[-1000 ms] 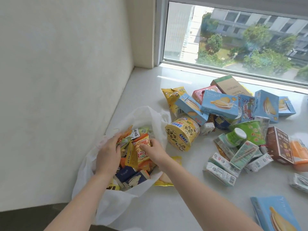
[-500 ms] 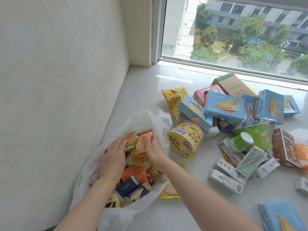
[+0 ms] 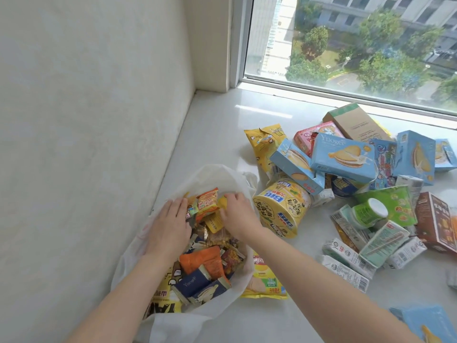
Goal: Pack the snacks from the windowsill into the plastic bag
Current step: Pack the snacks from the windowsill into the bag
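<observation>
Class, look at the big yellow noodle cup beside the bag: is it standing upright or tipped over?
Tipped over. The yellow noodle cup lies on its side on the windowsill.

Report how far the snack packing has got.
Done: small wrapped snack packets fill the white plastic bag. In hand: both hands, left hand and right hand, are among them. Left: yellow noodle tub, light blue biscuit boxes and drink cartons remain on the windowsill.
</observation>
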